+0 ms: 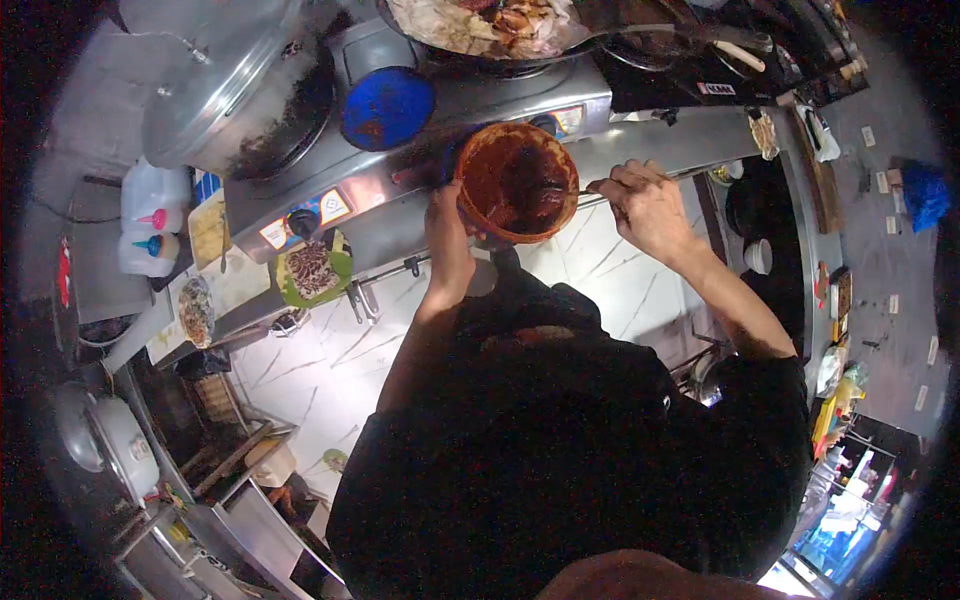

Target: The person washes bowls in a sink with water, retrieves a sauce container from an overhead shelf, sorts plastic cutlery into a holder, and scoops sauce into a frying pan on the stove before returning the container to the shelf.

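Observation:
My left hand point(450, 245) is wrapped round the side of a round tub point(569, 160) with a sauce-smeared rim. Dark red-brown sauce point(495, 180) coats its inside, with a darker pool in the middle. From the right, my right hand point(648, 208) pinches the thin handle of a spoon point(588, 193), whose head reaches into the sauce and is mostly hidden. The tub is tilted towards me in front of the stove edge. A blue round lid point(388, 108) smeared with sauce lies on the counter just beyond my left hand.
A large wok point(480, 50) with food sits at the top, and a big lidded pot point(250, 110) stands at the upper left. Plastic bottles point(150, 220) and a green cloth or leaf point(338, 262) lie left. Stove knobs point(303, 222) line the counter front.

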Demonstrator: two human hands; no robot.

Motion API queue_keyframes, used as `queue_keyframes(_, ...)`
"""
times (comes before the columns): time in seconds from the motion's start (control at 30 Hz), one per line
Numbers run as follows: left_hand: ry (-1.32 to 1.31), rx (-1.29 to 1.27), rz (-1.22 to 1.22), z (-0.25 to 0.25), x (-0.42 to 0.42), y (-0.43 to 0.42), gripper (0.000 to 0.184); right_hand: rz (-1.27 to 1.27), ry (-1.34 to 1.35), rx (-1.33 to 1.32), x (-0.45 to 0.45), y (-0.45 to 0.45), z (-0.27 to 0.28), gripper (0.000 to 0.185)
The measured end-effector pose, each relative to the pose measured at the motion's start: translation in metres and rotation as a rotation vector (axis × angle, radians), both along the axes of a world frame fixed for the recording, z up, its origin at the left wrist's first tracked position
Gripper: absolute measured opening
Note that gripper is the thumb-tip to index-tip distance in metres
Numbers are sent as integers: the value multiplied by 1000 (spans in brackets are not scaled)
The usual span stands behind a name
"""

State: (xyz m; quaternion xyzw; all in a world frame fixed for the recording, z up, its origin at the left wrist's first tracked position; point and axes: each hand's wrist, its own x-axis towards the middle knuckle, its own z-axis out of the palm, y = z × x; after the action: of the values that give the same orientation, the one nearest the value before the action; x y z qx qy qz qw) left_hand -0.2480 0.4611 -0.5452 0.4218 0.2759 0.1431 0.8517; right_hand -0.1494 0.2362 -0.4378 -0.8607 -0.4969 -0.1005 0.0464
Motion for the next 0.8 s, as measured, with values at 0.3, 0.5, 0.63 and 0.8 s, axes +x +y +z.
queue_keyframes(0.3,7,-46,41,-8,-1,-4,32,-125,384,124,-14,6,-12,23)
queue_keyframes(0.5,-21,-77,28,-3,-5,-4,31,-347,846,219,-18,10,-17,22)
queue_keyframes(0.63,-43,-90,28,1,-8,-5,30,-290,888,312,-11,7,-25,20)
queue_keyframes(0.8,-87,-91,35,-4,-7,-4,29,-255,866,367,1,5,-7,17)
